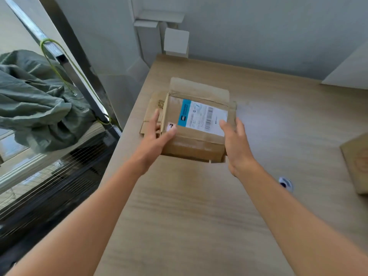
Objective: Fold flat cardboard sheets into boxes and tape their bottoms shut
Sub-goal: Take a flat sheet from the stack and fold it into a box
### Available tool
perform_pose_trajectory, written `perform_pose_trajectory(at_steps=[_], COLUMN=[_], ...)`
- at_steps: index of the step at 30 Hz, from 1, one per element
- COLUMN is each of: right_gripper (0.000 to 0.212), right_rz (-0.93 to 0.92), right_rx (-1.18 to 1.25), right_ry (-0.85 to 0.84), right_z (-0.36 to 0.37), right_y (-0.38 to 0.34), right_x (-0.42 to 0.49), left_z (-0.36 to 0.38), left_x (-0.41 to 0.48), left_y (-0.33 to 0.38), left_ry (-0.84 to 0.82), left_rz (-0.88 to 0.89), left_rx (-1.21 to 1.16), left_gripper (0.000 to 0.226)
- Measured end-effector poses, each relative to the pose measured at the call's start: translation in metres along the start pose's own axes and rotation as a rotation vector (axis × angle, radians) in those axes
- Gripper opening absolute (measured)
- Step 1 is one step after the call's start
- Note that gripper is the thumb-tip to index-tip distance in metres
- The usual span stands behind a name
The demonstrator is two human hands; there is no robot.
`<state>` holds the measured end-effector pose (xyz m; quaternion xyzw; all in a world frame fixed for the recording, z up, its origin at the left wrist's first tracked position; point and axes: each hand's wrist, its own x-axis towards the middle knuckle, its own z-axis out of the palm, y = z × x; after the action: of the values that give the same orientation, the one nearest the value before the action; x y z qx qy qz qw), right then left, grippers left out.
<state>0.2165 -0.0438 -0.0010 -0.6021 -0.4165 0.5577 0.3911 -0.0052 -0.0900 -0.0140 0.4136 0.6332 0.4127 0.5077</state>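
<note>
Your left arm [89, 206] and right arm [298, 216] fill the near part of the view, both stretched out over the table [199, 226] toward the box [191, 144], which sits near the table's far left edge. Your left hand [157, 136] holds the box's left side, thumb on the top face by a small sticker [170, 126] and fingers laid along the left flap [151, 104]. Your right hand [237, 144] grips the opposite side, thumb on the corner of the label [203, 116] and fingers over the right edge. The hands are apart with the box clamped between them, a hold that looks meant to steady or turn the whole thing rather than work one flap. Whether it is lifted clear of the table I cannot tell; a dark gap shows under its near edge. The box is plainly a used one: brown and creased, with glossy tape strips across the near face and a white shipping label with a blue band and barcodes on top. Its flaps splay outward, one to the left and another, the back flap [195, 88], lying flat beyond it, so I judge the bottom is not closed yet. A small white-and-blue round thing [285, 184] lies on the table well to your right — possibly tape, though it is too blurred to say. More cardboard [356, 162] sits at the right edge, and a green cloth [35, 96] hangs off to the left, beyond the table.
</note>
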Motion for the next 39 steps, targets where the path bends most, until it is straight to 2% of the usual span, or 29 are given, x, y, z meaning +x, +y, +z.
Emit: perform_pose_trajectory(at_steps=[4, 9, 11, 14, 15, 17, 20, 21, 23, 25, 28, 32, 35, 37, 39], right_gripper=[0.036, 0.031, 0.037, 0.069, 0.077, 0.079, 0.092, 0.091, 0.066, 0.055, 0.056, 0.062, 0.074, 0.08, 0.078], right_rz=[-0.018, 0.019, 0.034, 0.101, 0.124, 0.135, 0.091, 0.076, 0.036, 0.004, -0.015, 0.009, 0.013, 0.004, -0.02], right_rx=[-0.003, 0.165, 0.176, 0.132, 0.138, 0.214, 0.298, 0.297, 0.287, 0.28, 0.269, 0.256, 0.23, 0.251, 0.296], right_ry=[-0.097, -0.083, -0.068, -0.112, -0.136, -0.137, -0.132, -0.112, -0.062, -0.071, -0.125, -0.208, -0.259, -0.28, -0.262], right_z=[-0.058, -0.139, -0.165, -0.197, -0.206, -0.22, -0.235, -0.238, -0.243, -0.247, -0.256, -0.27, -0.275, -0.277, -0.277], right_y=[0.021, 0.064, 0.089, 0.126, 0.134, 0.144, 0.156, 0.157, 0.159, 0.157, 0.154, 0.159, 0.167, 0.173, 0.179], right_x=[-0.099, -0.239, -0.285, -0.343, -0.36, -0.387, -0.412, -0.417, -0.423, -0.424, -0.426, -0.426, -0.423, -0.419, -0.416], left_z=[0.038, 0.088, 0.11, 0.145, 0.153, 0.164, 0.172, 0.174, 0.176, 0.177, 0.178, 0.184, 0.195, 0.203, 0.212], left_x=[-0.115, -0.258, -0.306, -0.362, -0.376, -0.402, -0.421, -0.423, -0.425, -0.428, -0.436, -0.445, -0.447, -0.443, -0.437], left_y=[-0.015, -0.06, -0.072, -0.071, -0.07, -0.07, -0.072, -0.071, -0.063, -0.059, -0.061, -0.07, -0.074, -0.072, -0.067], left_ry=[-0.11, -0.158, -0.18, -0.086, -0.043, 0.013, 0.06, 0.05, -0.007, -0.07, -0.135, -0.166, -0.128, -0.114, -0.076], left_rz=[0.08, 0.044, -0.004, -0.189, -0.23, -0.234, -0.259, -0.268, -0.302, -0.339, -0.331, -0.245, -0.191, -0.192, -0.219], left_rx=[-0.005, 0.139, 0.101, -0.146, -0.219, -0.253, -0.222, -0.201, -0.169, -0.164, -0.158, -0.24, -0.262, -0.281, -0.331], left_gripper=[0.077, 0.08, 0.076, 0.042, 0.043, 0.057, 0.068, 0.069, 0.067, 0.063, 0.061, 0.083, 0.096, 0.093, 0.084])
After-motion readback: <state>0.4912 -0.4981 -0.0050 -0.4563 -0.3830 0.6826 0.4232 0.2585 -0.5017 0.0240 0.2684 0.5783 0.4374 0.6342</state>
